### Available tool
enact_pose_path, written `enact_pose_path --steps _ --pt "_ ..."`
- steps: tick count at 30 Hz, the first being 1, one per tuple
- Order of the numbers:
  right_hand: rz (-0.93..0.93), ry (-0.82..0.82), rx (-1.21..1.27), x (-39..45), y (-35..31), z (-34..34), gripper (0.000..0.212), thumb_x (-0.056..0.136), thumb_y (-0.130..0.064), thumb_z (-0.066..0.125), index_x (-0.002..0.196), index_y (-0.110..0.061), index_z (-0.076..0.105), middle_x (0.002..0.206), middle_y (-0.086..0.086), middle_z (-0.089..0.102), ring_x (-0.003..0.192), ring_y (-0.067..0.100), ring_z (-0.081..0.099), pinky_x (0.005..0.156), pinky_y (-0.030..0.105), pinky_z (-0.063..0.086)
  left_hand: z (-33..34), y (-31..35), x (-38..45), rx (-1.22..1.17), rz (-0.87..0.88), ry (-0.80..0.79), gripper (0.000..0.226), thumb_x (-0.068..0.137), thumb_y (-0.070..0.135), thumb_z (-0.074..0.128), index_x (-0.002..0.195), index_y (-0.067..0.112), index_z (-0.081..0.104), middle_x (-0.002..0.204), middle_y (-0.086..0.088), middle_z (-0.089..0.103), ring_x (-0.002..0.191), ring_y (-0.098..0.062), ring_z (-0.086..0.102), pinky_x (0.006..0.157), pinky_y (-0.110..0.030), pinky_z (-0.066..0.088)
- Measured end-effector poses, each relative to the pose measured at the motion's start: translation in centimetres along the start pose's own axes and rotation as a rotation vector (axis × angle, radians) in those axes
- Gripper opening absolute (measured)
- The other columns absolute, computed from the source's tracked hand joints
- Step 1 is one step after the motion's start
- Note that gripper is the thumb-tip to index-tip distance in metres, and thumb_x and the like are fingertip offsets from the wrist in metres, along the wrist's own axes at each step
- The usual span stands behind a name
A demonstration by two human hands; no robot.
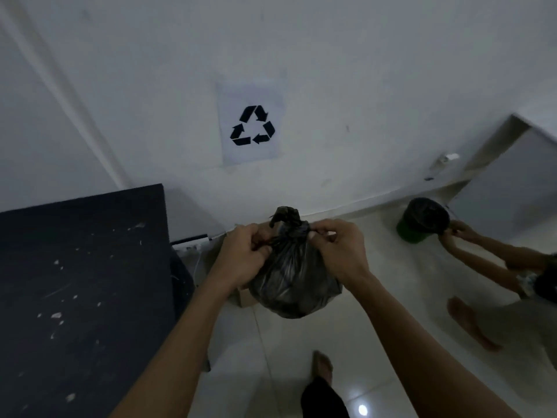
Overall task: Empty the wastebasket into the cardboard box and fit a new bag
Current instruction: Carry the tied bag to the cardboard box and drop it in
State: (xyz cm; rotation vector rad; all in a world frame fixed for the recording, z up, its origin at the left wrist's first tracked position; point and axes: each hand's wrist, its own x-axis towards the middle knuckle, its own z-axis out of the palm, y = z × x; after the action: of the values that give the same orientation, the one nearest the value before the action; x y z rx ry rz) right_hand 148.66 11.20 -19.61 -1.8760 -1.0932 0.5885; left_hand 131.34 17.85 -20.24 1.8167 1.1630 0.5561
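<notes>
Full black trash bag (pixel 294 276), neck knotted, held up in front of the cardboard box (pixel 245 297). Left hand (pixel 244 254) and right hand (pixel 337 248) pinch the neck, fingers curled tight. Green wastebasket (pixel 422 220) right of bag; recycling sign (pixel 251 125) above; dark table (pixel 81 282) left.

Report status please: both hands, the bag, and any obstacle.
Left hand and right hand grip neck of black bag. Bag knotted, held above cardboard box. Nothing blocking.

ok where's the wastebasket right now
In the head view the wastebasket is at far right on the floor by the wall, black-lined with a green base, beside another person's hands at its rim.
</notes>
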Motion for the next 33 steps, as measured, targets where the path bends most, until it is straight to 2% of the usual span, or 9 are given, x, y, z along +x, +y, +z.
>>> enact_pose_path --steps 2,6,10,13,16,19,21,24,33 --pt "-0.021 -0.06 0.006 2.9 1.2 -0.3 0.018 0.083 -0.005 0.067 0.091 -0.016 0.079 0.076 -0.02 0.067 0.074 -0.004 0.065 0.075 0.017 0.052 1.3 0.5 1.3 -0.036 -0.083 0.07 0.021 0.083 0.0 0.063 0.084 0.02 0.06 0.079 0.015 0.06 0.074 0.006 0.057 0.062 0.0 0.039" --pt "-0.045 -0.136 -0.008 7.8 3.5 -0.8 0.013 0.081 -0.009 0.071 0.09 -0.015 0.077 0.084 -0.007 0.067 0.087 0.016 0.066 0.085 0.031 0.053 4.1 1.3 4.0 0.001 -0.176 0.079 0.022 0.077 0.01 0.073 0.092 0.023 0.063 0.097 0.005 0.063 0.095 -0.012 0.06 0.076 -0.013 0.042" --pt "-0.044 -0.222 -0.004 11.7 5.2 -0.2 0.012 0.08 -0.009 0.072 0.09 -0.014 0.077 0.086 -0.004 0.068 0.086 0.015 0.065 0.085 0.029 0.053 6.6 1.9 6.8 0.196 -0.219 0.139 0.042 0.068 0.025 0.08 0.107 0.013 0.069 0.104 0.001 0.058 0.094 -0.011 0.054 0.077 -0.018 0.04" --pt "-0.026 -0.267 -0.012 13.2 6.8 0.7 0.013 0.081 -0.01 0.072 0.092 -0.014 0.077 0.095 0.004 0.07 0.087 0.013 0.064 0.081 0.017 0.05 8.0 1.7 8.4 0.276 -0.237 0.204 0.03 0.07 0.022 0.08 0.097 0.011 0.073 0.099 -0.002 0.058 0.092 -0.013 0.052 0.076 -0.022 0.041" --pt "-0.007 -0.283 -0.007 14.7 8.1 1.6 0.014 0.081 -0.006 0.071 0.093 -0.011 0.077 0.092 0.001 0.068 0.084 0.01 0.061 0.077 0.007 0.045 8.9 0.6 10.2 0.304 -0.307 0.241 0.012 0.08 0.015 0.071 0.091 0.013 0.076 0.097 -0.005 0.06 0.102 -0.027 0.053 0.087 -0.033 0.046" --pt "0.059 -0.279 0.025 16.1 9.3 2.6 0.013 0.081 -0.005 0.071 0.092 -0.009 0.077 0.082 -0.009 0.065 0.082 0.01 0.062 0.083 0.023 0.052 9.2 -1.0 12.2 0.306 -0.304 0.251 0.012 0.082 0.016 0.07 0.09 0.017 0.078 0.087 0.004 0.053 0.097 -0.022 0.052 0.078 -0.028 0.043" --pt "0.072 -0.292 0.039 16.8 10.3 3.6 0.011 0.081 -0.004 0.072 0.089 -0.008 0.077 0.077 -0.019 0.062 0.081 0.012 0.063 0.083 0.027 0.053 9.2 -2.3 13.4 0.274 -0.309 0.245 0.013 0.083 0.015 0.068 0.091 0.019 0.078 0.081 0.005 0.061 0.085 -0.013 0.055 0.071 -0.023 0.041" --pt "0.104 -0.273 0.045 18.3 12.3 5.5 0.01 0.078 -0.003 0.074 0.086 -0.01 0.077 0.079 -0.006 0.069 0.082 0.018 0.067 0.085 0.033 0.056 9.9 -5.0 15.2 0.199 -0.353 0.198 0.016 0.085 0.014 0.065 0.094 0.02 0.076 0.093 0.003 0.074 0.085 -0.012 0.065 0.074 -0.024 0.05" --pt "0.137 -0.384 -0.022 23.0 20.8 13.0 0.012 0.079 -0.005 0.074 0.088 -0.012 0.076 0.079 0.001 0.071 0.075 0.016 0.068 0.076 0.027 0.058 14.2 -14.8 20.5 0.12 -0.455 0.27 0.017 0.086 0.01 0.064 0.098 0.015 0.074 0.095 0.001 0.074 0.087 -0.013 0.066 0.082 -0.027 0.054"
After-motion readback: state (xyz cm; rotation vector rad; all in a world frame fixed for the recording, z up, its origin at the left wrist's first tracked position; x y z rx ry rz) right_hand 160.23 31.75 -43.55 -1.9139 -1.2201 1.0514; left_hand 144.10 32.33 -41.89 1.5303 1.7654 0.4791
